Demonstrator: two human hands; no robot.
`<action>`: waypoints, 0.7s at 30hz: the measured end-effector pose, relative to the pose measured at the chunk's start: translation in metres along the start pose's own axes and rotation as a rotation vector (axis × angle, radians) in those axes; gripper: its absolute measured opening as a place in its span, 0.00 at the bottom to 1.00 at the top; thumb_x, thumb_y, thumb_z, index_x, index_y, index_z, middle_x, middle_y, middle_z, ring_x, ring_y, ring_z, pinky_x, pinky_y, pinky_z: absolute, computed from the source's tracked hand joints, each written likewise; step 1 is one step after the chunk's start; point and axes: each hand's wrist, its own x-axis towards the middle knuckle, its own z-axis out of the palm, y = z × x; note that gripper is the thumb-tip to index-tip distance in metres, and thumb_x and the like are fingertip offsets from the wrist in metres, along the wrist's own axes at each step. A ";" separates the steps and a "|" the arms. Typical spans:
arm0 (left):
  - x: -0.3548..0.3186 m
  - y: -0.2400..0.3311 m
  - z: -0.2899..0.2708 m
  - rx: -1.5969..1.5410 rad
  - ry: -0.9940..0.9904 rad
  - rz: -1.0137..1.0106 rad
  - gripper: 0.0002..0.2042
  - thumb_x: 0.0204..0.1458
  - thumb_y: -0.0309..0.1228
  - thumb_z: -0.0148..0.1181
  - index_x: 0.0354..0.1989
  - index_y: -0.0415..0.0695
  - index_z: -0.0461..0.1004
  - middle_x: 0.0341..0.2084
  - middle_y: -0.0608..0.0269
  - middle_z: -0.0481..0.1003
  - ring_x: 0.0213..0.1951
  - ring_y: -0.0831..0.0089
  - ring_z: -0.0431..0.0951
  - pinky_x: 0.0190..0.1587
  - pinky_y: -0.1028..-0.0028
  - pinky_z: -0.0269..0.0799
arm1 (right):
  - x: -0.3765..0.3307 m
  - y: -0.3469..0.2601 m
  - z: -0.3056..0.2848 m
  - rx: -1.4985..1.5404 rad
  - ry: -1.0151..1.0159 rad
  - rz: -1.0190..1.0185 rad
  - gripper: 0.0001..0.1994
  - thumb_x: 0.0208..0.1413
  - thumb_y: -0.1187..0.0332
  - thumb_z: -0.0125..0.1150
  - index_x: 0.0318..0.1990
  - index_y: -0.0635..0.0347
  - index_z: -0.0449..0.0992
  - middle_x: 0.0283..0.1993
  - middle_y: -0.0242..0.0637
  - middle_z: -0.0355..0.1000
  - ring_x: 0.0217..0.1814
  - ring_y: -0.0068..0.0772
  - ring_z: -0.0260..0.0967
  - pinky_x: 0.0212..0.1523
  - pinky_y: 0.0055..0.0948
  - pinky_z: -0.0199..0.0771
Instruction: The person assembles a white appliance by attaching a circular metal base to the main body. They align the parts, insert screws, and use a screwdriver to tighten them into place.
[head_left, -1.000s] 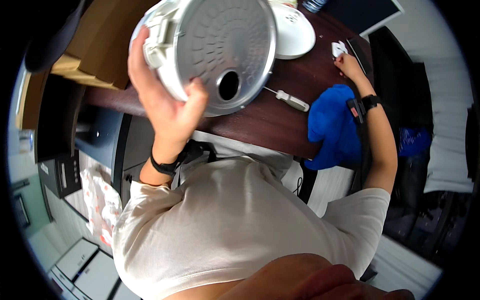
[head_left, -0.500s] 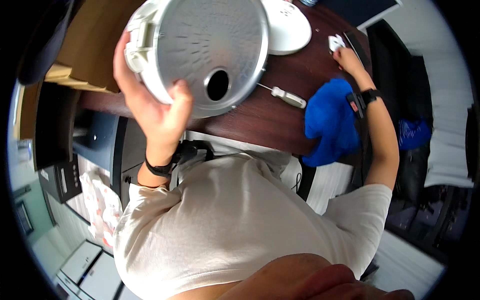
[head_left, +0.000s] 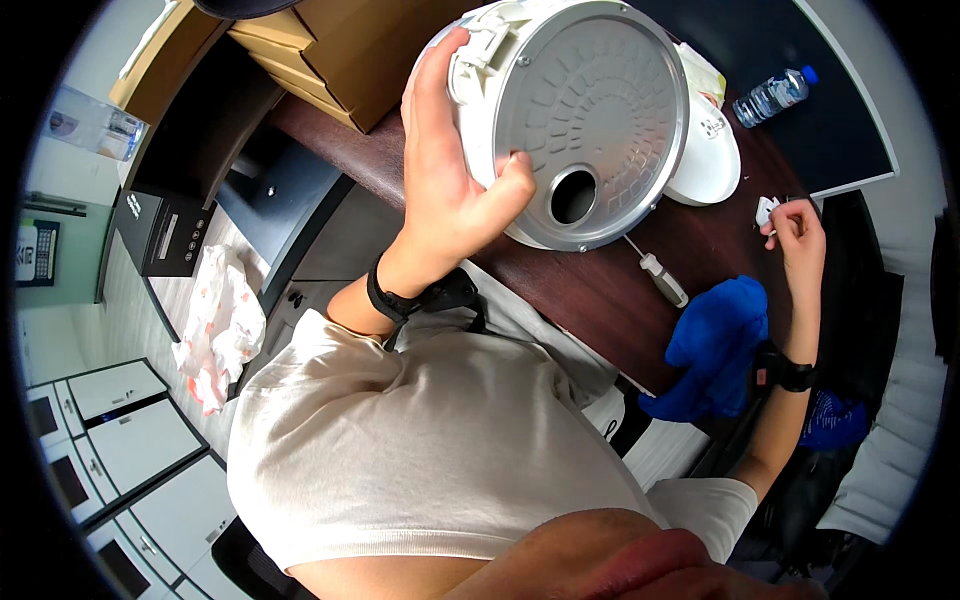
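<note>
My left hand (head_left: 450,190) grips the side of a round white appliance (head_left: 478,130), its fingers on the white shell and its thumb on the rim. It is tilted so that its dimpled metal plate (head_left: 600,110), which has one round hole, faces me. It looks like part of a rice cooker. At the right edge of the table, my right hand (head_left: 803,245) has its fingers pinched together beside a small white piece (head_left: 766,210). What lies between those fingertips is too small to make out. A screwdriver (head_left: 662,278) with a pale handle lies below the appliance.
A white plastic cover (head_left: 712,165) rests behind the appliance, near a water bottle (head_left: 775,97) with a blue cap. Blue cloth (head_left: 715,340) hangs over the table's near edge. Cardboard boxes (head_left: 330,60) stand at the far left of the dark wooden table (head_left: 560,290).
The view has swung, so everything sits further right and lower. My left hand still holds the appliance. My right hand's fingers have come up a little and now pinch beside the white piece.
</note>
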 end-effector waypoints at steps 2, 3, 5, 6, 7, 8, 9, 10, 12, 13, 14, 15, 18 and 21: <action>-0.002 0.002 0.002 -0.014 0.000 -0.008 0.43 0.34 0.32 0.58 0.66 0.36 0.54 0.60 0.43 0.61 0.62 0.49 0.59 0.65 0.56 0.54 | -0.005 -0.038 0.027 0.102 -0.040 -0.049 0.02 0.62 0.76 0.57 0.39 0.63 0.72 0.28 0.34 0.73 0.26 0.17 0.68 0.27 0.15 0.66; -0.002 0.002 0.004 -0.008 -0.005 -0.003 0.43 0.34 0.32 0.59 0.66 0.36 0.54 0.60 0.43 0.61 0.62 0.48 0.59 0.65 0.56 0.53 | -0.008 -0.058 0.041 0.143 -0.044 -0.080 0.02 0.62 0.76 0.58 0.39 0.64 0.73 0.29 0.34 0.73 0.26 0.17 0.68 0.28 0.15 0.67; -0.003 0.003 0.004 0.047 -0.017 0.031 0.44 0.32 0.32 0.59 0.66 0.37 0.55 0.60 0.44 0.61 0.62 0.46 0.59 0.65 0.54 0.53 | -0.008 -0.088 0.063 0.218 -0.049 -0.110 0.04 0.62 0.75 0.58 0.42 0.66 0.75 0.29 0.34 0.73 0.27 0.18 0.69 0.29 0.16 0.68; -0.003 0.004 0.006 0.061 -0.018 0.049 0.44 0.32 0.33 0.59 0.66 0.37 0.55 0.60 0.44 0.61 0.62 0.46 0.59 0.65 0.54 0.52 | -0.007 -0.101 0.072 0.267 -0.054 -0.118 0.06 0.62 0.74 0.58 0.43 0.67 0.75 0.29 0.35 0.74 0.27 0.18 0.69 0.30 0.16 0.69; -0.003 0.004 0.007 0.072 -0.016 0.063 0.44 0.32 0.33 0.60 0.66 0.37 0.55 0.60 0.44 0.62 0.63 0.45 0.58 0.65 0.53 0.52 | -0.004 -0.114 0.081 0.305 -0.060 -0.130 0.06 0.62 0.73 0.59 0.42 0.68 0.76 0.29 0.35 0.74 0.27 0.19 0.69 0.30 0.16 0.69; -0.004 0.005 0.007 0.075 -0.012 0.074 0.44 0.32 0.33 0.60 0.65 0.37 0.56 0.60 0.44 0.62 0.63 0.44 0.58 0.65 0.53 0.52 | 0.000 -0.124 0.088 0.347 -0.065 -0.142 0.07 0.62 0.72 0.59 0.42 0.68 0.76 0.29 0.35 0.74 0.27 0.19 0.70 0.30 0.17 0.69; -0.004 0.005 0.009 0.072 -0.010 0.084 0.44 0.31 0.33 0.60 0.65 0.37 0.56 0.60 0.44 0.62 0.63 0.44 0.58 0.65 0.52 0.52 | 0.005 -0.128 0.096 0.434 -0.070 -0.189 0.08 0.62 0.71 0.59 0.42 0.69 0.77 0.28 0.35 0.74 0.27 0.20 0.70 0.31 0.17 0.70; -0.005 0.005 0.010 0.067 -0.009 0.094 0.44 0.31 0.33 0.60 0.65 0.37 0.56 0.60 0.44 0.62 0.63 0.44 0.58 0.65 0.52 0.51 | 0.010 -0.135 0.102 0.470 -0.068 -0.238 0.09 0.62 0.70 0.60 0.43 0.69 0.77 0.29 0.35 0.74 0.27 0.19 0.70 0.31 0.17 0.70; -0.007 0.005 0.011 0.082 0.000 0.109 0.44 0.31 0.33 0.60 0.65 0.36 0.56 0.61 0.44 0.62 0.63 0.43 0.59 0.65 0.51 0.51 | 0.021 -0.151 0.113 0.457 -0.046 -0.316 0.10 0.61 0.70 0.62 0.43 0.69 0.78 0.29 0.33 0.74 0.27 0.18 0.70 0.31 0.16 0.70; -0.007 0.005 0.011 0.088 0.002 0.116 0.44 0.31 0.33 0.60 0.65 0.36 0.56 0.61 0.43 0.62 0.63 0.43 0.59 0.65 0.51 0.51 | 0.025 -0.157 0.118 0.465 -0.032 -0.344 0.10 0.60 0.70 0.62 0.43 0.69 0.78 0.29 0.33 0.74 0.27 0.17 0.69 0.31 0.15 0.69; -0.008 0.005 0.012 0.092 0.005 0.124 0.43 0.31 0.34 0.60 0.64 0.36 0.57 0.61 0.43 0.62 0.63 0.43 0.59 0.65 0.51 0.51 | 0.028 -0.162 0.122 0.469 -0.017 -0.373 0.09 0.60 0.70 0.63 0.43 0.68 0.78 0.29 0.32 0.74 0.27 0.16 0.69 0.30 0.15 0.69; -0.008 0.006 0.012 0.098 0.007 0.134 0.43 0.31 0.34 0.60 0.64 0.36 0.57 0.61 0.43 0.62 0.63 0.43 0.59 0.65 0.51 0.51 | 0.031 -0.165 0.124 0.474 -0.003 -0.403 0.09 0.60 0.70 0.64 0.43 0.68 0.78 0.29 0.32 0.74 0.27 0.16 0.68 0.30 0.14 0.69; -0.008 0.009 0.012 0.131 0.006 0.159 0.43 0.31 0.34 0.61 0.64 0.36 0.57 0.61 0.42 0.62 0.63 0.42 0.59 0.65 0.50 0.50 | 0.042 -0.168 0.129 0.449 -0.025 -0.430 0.09 0.59 0.71 0.65 0.43 0.67 0.79 0.28 0.30 0.73 0.25 0.14 0.67 0.28 0.13 0.67; -0.007 0.011 0.011 0.160 0.017 0.194 0.43 0.31 0.34 0.61 0.63 0.36 0.58 0.61 0.41 0.62 0.63 0.41 0.59 0.65 0.49 0.50 | 0.050 -0.167 0.133 0.364 0.018 -0.474 0.07 0.57 0.70 0.66 0.40 0.63 0.81 0.27 0.28 0.73 0.25 0.12 0.66 0.25 0.12 0.65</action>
